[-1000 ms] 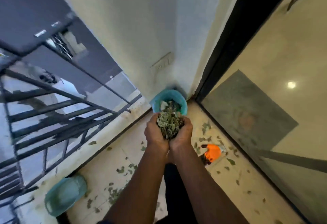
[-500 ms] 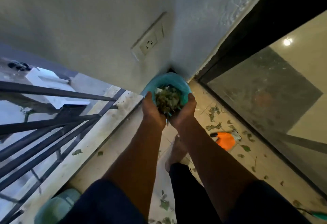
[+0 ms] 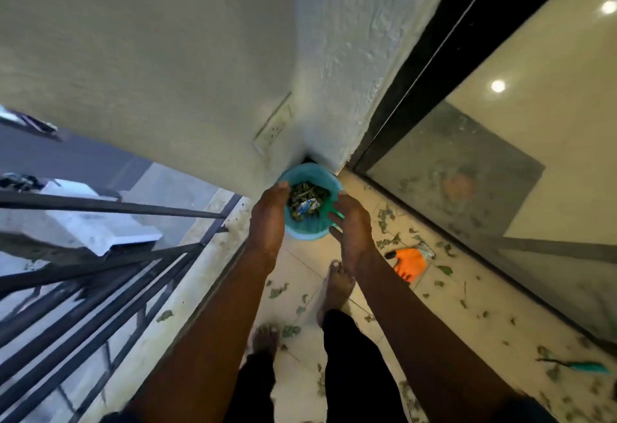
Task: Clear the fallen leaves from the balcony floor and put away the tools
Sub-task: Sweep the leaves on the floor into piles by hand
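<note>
Standing barefoot on the balcony floor (image 3: 447,305), pale tiles, a person reaches both arms toward the far corner. Orange glove (image 3: 410,263) lies on the tiles right of the arms, near the glass door (image 3: 467,195); a teal-handled tool (image 3: 582,365) lies further right and nearer, only partly clear. Dark metal railing (image 3: 100,275) runs along the left side, with a low ledge at its foot. Two rough plastered walls meet at the far corner; a wall socket (image 3: 273,127) sits on the left wall just above the corner. Black door frame (image 3: 444,55) borders the glass on the right; ceiling lights reflect in the pane.

Teal bin (image 3: 309,235) stands in the far corner, right against the walls, between the two hands. Inside: a heap of dry green-brown leaves (image 3: 307,194) and a small blue-and-white wrapper among them.

Left hand (image 3: 268,219) is at the bin's left rim, fingers spread loosely and pointing down, holding nothing visible. Right hand (image 3: 352,222) is at the right rim, palm turned inward, fingers relaxed and apart, nothing in it. Whether either touches the rim, cannot tell.

Scattered leaves (image 3: 389,222) litter the tiles, thickest along the door track and near the feet.
</note>
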Motion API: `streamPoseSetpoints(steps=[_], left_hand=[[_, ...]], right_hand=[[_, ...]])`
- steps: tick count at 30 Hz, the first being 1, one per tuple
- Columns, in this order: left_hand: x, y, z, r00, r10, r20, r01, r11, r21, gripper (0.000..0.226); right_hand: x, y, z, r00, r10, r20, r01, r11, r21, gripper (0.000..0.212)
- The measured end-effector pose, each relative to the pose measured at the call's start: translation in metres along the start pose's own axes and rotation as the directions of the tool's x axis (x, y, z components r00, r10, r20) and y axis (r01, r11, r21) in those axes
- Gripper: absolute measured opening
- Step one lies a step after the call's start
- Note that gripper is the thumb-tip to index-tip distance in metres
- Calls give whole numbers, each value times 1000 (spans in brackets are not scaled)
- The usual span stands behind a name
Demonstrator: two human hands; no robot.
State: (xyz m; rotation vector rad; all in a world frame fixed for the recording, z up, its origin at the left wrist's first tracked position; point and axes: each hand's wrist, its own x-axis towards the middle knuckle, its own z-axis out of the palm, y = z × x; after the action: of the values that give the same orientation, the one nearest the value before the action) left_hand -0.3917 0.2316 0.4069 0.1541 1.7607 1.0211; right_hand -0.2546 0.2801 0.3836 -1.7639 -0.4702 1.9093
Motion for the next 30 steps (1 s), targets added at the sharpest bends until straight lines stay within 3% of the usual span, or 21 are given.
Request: streamPoseSetpoints(steps=[3, 7, 11, 14, 16, 23, 30], left_hand=[[-48, 23, -16, 976, 184, 116, -210, 939, 273, 50], [-116, 61, -33, 886, 334, 321, -451, 779, 435, 21], [-174, 98, -47, 713, 427, 556, -695, 537, 479, 45], [-222, 119, -50, 553, 438, 708, -833, 297, 467, 67], [-245, 125, -48, 476, 435, 764, -879, 202, 432, 73], [-317, 105, 0, 183, 244, 952, -976, -67, 205, 70], [-390, 37, 74, -20, 8, 1000, -971, -240, -17, 66]], right_hand=[[-52, -15, -11, 956, -293, -13, 284, 935, -211, 17], [-126, -32, -27, 855, -518, 26, 474, 760, -445, 25], [-216, -44, -43, 744, -668, 9, 549, 605, -577, 35], [-283, -41, -66, 677, -733, -72, 550, 568, -612, 39], [-313, -33, -82, 634, -764, -120, 541, 549, -637, 39], [-404, 22, -160, 514, -766, -387, 489, 632, -601, 40], [-448, 101, -244, 441, -649, -620, 406, 760, -507, 45]])
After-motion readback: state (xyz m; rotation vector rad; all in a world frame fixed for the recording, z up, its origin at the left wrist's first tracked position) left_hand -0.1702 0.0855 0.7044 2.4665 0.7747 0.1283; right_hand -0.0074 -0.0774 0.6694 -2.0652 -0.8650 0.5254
